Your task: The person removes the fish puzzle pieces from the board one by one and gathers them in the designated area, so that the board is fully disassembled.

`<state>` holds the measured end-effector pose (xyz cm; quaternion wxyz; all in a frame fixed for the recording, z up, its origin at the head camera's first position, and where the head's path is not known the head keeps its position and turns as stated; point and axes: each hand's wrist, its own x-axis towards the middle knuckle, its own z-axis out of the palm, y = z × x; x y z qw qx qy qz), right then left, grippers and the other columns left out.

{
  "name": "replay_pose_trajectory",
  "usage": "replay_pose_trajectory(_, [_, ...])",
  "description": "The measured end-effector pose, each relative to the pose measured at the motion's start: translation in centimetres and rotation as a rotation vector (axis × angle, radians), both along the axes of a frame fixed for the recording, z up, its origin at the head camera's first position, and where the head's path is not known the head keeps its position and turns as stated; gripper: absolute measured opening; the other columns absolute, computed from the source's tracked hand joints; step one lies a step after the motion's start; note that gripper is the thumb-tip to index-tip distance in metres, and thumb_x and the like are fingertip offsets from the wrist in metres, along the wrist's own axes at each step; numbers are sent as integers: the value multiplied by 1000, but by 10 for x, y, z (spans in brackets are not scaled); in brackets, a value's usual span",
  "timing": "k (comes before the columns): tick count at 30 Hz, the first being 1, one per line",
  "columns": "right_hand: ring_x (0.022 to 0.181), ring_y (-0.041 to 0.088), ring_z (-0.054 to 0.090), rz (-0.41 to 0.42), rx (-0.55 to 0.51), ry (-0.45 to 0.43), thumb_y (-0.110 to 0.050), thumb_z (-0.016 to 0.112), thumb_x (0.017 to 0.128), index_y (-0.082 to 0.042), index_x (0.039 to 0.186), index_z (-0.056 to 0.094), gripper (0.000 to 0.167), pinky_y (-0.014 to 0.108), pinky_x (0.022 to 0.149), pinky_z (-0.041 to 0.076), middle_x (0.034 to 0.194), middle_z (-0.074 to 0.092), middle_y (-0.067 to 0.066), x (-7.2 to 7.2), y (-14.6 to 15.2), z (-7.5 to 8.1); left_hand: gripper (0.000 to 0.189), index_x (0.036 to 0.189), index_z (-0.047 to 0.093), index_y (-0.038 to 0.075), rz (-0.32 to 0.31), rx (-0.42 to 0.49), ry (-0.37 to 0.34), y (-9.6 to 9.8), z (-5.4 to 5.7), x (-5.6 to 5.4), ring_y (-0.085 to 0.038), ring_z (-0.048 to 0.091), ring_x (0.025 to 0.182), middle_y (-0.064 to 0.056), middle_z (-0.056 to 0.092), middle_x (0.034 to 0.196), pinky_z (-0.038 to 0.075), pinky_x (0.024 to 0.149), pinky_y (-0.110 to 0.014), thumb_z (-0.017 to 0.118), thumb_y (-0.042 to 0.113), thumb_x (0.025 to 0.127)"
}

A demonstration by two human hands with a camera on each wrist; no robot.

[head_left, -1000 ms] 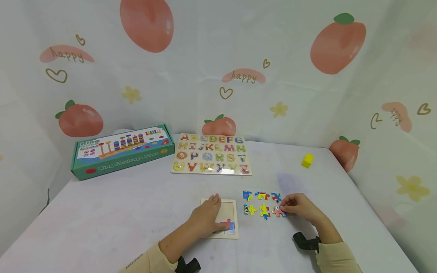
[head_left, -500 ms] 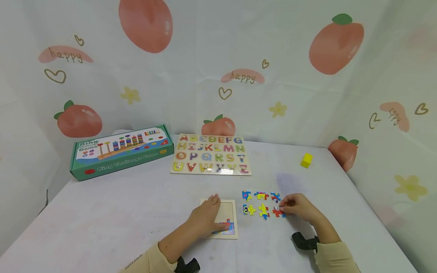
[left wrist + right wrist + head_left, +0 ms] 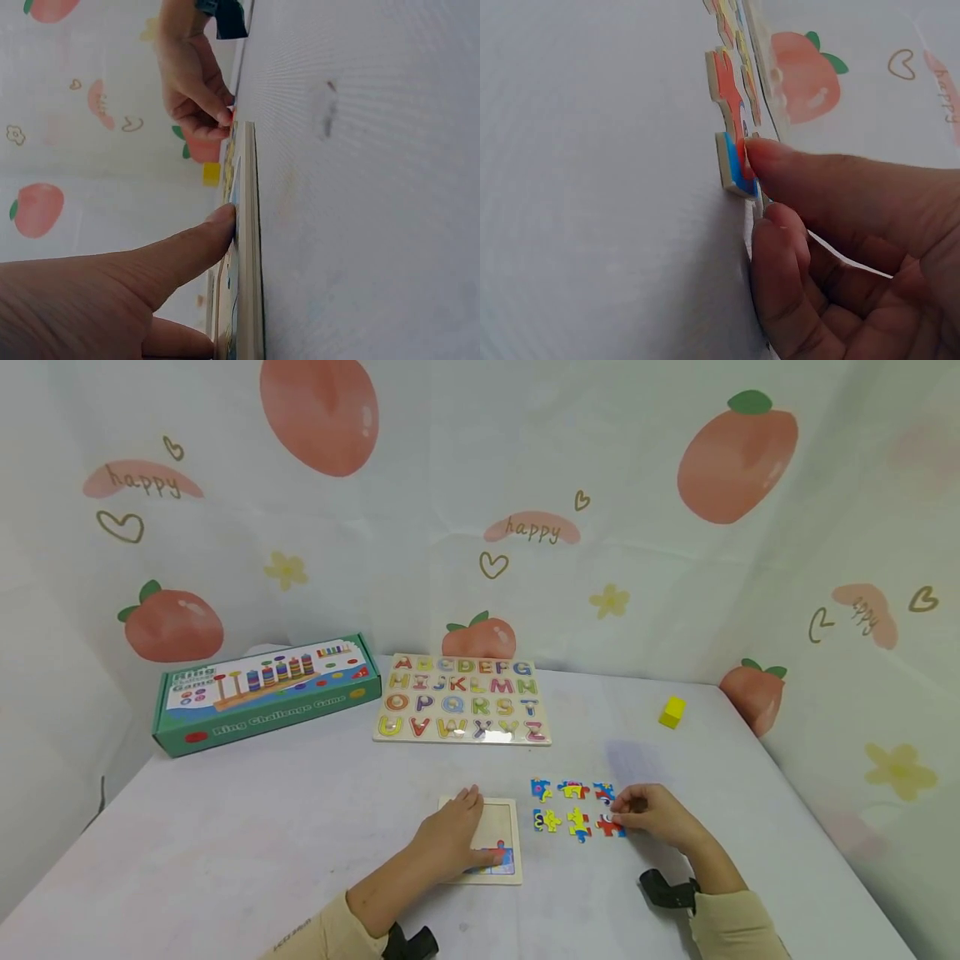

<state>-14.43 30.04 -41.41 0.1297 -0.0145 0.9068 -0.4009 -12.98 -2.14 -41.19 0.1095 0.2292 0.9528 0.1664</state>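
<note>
My left hand (image 3: 448,837) rests on a shallow wooden puzzle tray (image 3: 517,839), its fingers straight and its thumb spread over the printed pieces along the tray's near side. In the left wrist view the thumb (image 3: 195,247) presses on the tray's surface. To the right, my right hand (image 3: 660,817) pinches the edge of a red and blue jigsaw piece (image 3: 609,827). The right wrist view has the thumb on top of that piece (image 3: 739,169), with curled fingers beside it; their tips are partly hidden. Several other jigsaw pieces (image 3: 573,790) lie in two rows between the hands.
Behind the tray lies a wooden alphabet board (image 3: 462,700). A green Ring Challenge Game box (image 3: 270,693) stands at the back left. One yellow block (image 3: 672,712) sits at the back right. A printed curtain (image 3: 420,568) hangs behind the white table (image 3: 225,843).
The jigsaw piece at my right hand looked pale with glare one second ago and now shows red, so its tilt has changed slightly. Both hands have stayed almost still.
</note>
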Motion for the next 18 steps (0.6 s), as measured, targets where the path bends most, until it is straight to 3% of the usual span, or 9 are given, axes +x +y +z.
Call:
replay_pose_trajectory(11, [77, 16, 52, 46, 60, 52, -21, 71, 81, -3, 91, 64, 21, 23, 59, 47, 82, 60, 4, -2, -20, 14, 85, 137, 42, -3, 13, 39, -48, -20, 8, 1, -31, 31, 139, -15, 35, 149, 33, 109, -49, 69, 51, 78])
replay_pose_trajectory(18, [77, 16, 53, 206, 44, 74, -23, 70, 83, -5, 92, 63, 22, 22, 56, 47, 83, 59, 2, -8, -54, 23, 84, 138, 40, -3, -23, 143, -120, -48, 4, 5, -30, 27, 141, -13, 32, 151, 29, 111, -49, 74, 42, 75])
